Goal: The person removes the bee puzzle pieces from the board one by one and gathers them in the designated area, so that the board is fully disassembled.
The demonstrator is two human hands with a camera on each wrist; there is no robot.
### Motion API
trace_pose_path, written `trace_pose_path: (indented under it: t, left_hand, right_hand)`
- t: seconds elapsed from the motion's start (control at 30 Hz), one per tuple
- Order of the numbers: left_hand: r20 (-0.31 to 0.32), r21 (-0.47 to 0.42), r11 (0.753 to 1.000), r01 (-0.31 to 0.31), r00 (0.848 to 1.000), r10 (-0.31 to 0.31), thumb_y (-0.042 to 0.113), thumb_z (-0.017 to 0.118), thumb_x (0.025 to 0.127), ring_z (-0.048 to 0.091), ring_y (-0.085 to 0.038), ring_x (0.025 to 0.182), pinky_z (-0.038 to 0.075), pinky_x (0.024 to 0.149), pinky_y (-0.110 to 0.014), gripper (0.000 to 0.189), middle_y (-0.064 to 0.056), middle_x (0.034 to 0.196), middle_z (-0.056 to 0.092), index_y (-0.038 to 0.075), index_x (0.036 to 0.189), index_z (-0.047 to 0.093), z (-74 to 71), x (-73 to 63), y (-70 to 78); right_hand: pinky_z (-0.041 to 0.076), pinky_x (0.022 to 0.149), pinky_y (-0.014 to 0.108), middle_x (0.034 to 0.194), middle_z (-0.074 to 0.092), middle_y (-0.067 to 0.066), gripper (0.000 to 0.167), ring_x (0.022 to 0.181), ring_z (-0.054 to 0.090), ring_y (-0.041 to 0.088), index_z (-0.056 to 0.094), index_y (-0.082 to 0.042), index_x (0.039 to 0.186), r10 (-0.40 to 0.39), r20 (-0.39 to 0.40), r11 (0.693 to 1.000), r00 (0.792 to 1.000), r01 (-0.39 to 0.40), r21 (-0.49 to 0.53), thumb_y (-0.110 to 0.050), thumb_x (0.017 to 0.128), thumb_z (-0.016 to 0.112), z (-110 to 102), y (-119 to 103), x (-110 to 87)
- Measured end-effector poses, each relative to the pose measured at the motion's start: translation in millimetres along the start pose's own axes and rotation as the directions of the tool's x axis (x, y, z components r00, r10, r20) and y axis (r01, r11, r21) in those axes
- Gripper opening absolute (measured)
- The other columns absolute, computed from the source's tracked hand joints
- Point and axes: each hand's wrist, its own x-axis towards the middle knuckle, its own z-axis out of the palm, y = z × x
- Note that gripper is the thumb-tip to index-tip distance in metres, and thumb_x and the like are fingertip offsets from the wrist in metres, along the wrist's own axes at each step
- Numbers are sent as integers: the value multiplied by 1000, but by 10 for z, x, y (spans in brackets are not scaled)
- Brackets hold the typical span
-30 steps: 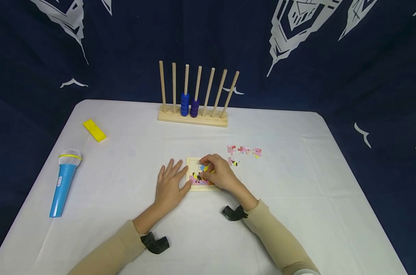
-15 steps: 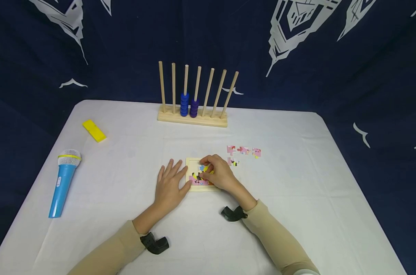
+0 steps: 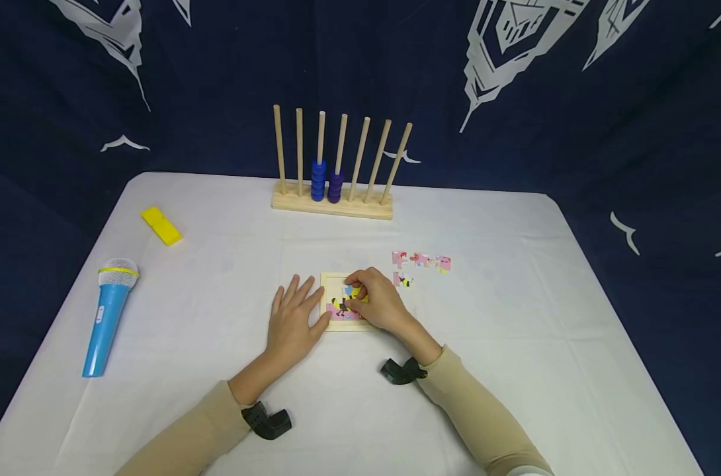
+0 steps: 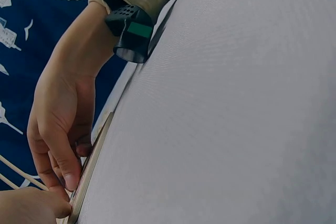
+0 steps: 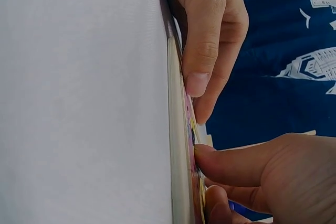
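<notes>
A small wooden puzzle tray (image 3: pixel 326 291) lies on the table, partly filled with pink, yellow and black picture pieces. My left hand (image 3: pixel 293 328) lies flat with fingers spread at its left side, the thumb touching the frame. Over the tray's right part bends my right hand (image 3: pixel 381 301), thumb and fingers curled at a yellow-patterned puzzle piece (image 3: pixel 363 298) mostly hidden beneath them. In the right wrist view, the right thumb (image 5: pixel 231 163) rests on the picture surface. Several loose puzzle pieces (image 3: pixel 421 260) lie beyond the right hand.
A wooden bead stand (image 3: pixel 332 206) with blue and purple rings on its pegs stands at the back. On the left lie a yellow block (image 3: pixel 161 226) and a blue toy microphone (image 3: pixel 107 324). White cloth covers the table (image 3: pixel 545 330); a dark patterned curtain (image 3: pixel 229 86) hangs behind.
Both hands keep nearly the same pose over the tray. The whole view shifts slightly to the left, and the loose pieces stay where they lie.
</notes>
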Motion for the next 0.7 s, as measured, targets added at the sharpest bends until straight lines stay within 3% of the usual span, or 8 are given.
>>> trace_pose_path:
  t: [0.37, 0.7]
  left_hand:
    - [-3, -3, 1000, -8, 1000, 8, 25, 74, 85, 31, -44, 143, 18, 114, -63, 49, -21, 144, 50, 0, 125, 65, 0, 1, -10]
    - [-13, -6, 1000, -16, 1000, 16, 25, 74, 85, 32, -45, 142, 19, 114, -63, 48, -21, 144, 51, 0, 125, 65, 12, 4, -10]
  right_hand:
    - [36, 60, 23, 91, 57, 5, 38, 71, 48, 12, 67, -5, 116, 23, -5, 1000, 1000, -23, -7, -9, 80, 79, 5, -34, -9]
    - [35, 60, 24, 88, 56, 4, 33, 70, 46, 12, 67, -9, 110, -10, -29, 1000, 1000, 10, -6, -8, 80, 79, 6, -24, -13]
